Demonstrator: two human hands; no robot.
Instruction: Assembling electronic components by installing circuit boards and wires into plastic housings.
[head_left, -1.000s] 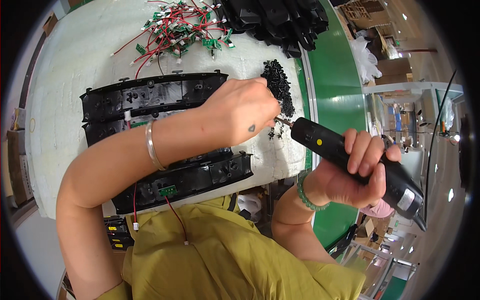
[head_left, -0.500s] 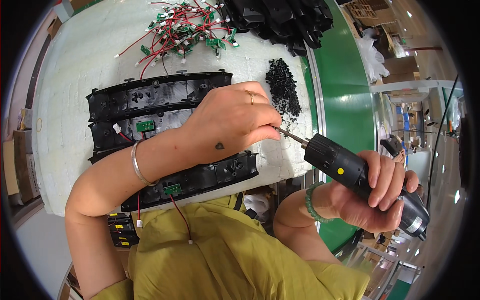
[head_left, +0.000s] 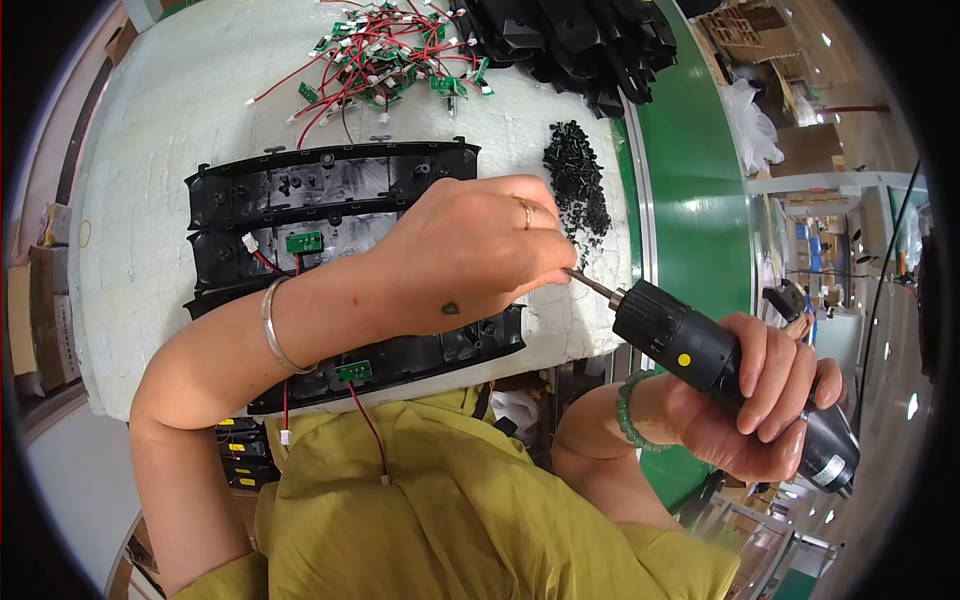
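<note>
In the head view, the left hand (head_left: 490, 240) has its thumb and fingers pressed together at the tip of a slim metal bit (head_left: 595, 286); whether they pinch the bit or something small is hidden. The right hand (head_left: 760, 400) wraps around a black cylindrical electric screwdriver (head_left: 670, 335), right of the white foam-like work surface (head_left: 140, 250), its bit aimed left. The left forearm (head_left: 345, 310) covers much of the row of black curved plastic housings (head_left: 330, 185), so their count is unclear; small green circuit boards (head_left: 304, 243) show on either side of it. The far tangle of red-wired green boards (head_left: 385, 60) and the heap of black molded plastic parts (head_left: 570, 45) are cut off at the top. A pile of small black screws (head_left: 577, 180) lies near the surface's right edge, beside a glossy green strip (head_left: 695, 190). Bare surface stretches left of the housings, with a narrower stretch between them and the screws.
</note>
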